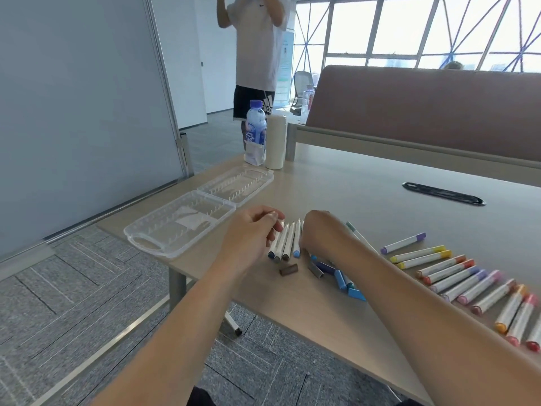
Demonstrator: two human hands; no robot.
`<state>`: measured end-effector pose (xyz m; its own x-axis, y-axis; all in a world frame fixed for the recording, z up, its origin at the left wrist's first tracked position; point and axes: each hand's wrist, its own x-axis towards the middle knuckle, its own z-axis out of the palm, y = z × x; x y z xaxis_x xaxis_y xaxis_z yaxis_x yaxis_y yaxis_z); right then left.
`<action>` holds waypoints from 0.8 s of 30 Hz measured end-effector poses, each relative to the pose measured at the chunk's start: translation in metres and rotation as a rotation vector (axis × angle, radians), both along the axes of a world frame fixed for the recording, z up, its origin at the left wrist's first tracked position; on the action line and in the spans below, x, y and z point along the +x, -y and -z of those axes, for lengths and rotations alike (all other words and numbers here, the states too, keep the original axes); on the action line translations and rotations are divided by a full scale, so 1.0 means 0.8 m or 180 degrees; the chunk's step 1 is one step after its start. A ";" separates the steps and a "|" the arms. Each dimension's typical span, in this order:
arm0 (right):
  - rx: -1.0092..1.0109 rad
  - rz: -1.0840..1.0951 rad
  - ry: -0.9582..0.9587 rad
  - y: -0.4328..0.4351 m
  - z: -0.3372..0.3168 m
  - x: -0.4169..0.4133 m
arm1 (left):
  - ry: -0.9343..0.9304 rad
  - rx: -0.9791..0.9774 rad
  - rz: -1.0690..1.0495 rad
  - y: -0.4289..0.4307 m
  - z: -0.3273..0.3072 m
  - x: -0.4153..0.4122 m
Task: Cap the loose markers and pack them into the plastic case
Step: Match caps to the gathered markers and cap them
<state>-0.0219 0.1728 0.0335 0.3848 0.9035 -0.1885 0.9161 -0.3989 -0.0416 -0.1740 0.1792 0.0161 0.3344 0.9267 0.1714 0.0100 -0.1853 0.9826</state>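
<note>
Head view: clear plastic case [172,230] lies open and flat along the table's [351,186] left edge, handle end nearly at the near-left corner, lid half toward the water bottle [256,127] and white cylinder [275,142].

Just right of the case, four uncapped markers [285,241] lie side by side, close to the near edge.

L hand [251,232] has its fingers loosely curled at their far ends; can't tell if it's gripping.

R hand [319,230] is beside them w/ fingers hidden, state can't be told.

Loose caps [341,279] are scattered under the R forearm.

Capped markers [453,273] run in a row along the near-right edge.

Bare tabletop lies beyond the hands, up to the black grommet [443,194].
</note>
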 end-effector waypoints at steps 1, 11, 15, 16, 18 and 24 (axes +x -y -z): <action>-0.0071 -0.0026 0.0060 -0.003 -0.002 -0.003 | -0.0009 0.0005 -0.0006 0.000 0.000 -0.001; 0.1181 0.0260 -0.1634 0.039 -0.018 0.030 | -0.0182 0.0157 0.0035 0.011 -0.004 -0.001; 0.1432 0.0255 -0.2297 0.081 -0.029 0.052 | -0.0457 0.0226 0.0272 0.027 -0.007 0.015; 0.1485 0.0269 -0.2388 0.091 -0.030 0.058 | -0.0589 0.0204 0.0380 0.033 -0.007 0.022; 0.1591 0.0289 -0.2483 0.108 -0.029 0.071 | -0.0959 0.0280 0.0636 0.048 -0.007 0.038; 0.1697 0.0308 -0.2472 0.159 -0.029 0.096 | -0.2418 0.1571 0.1132 0.087 -0.009 0.077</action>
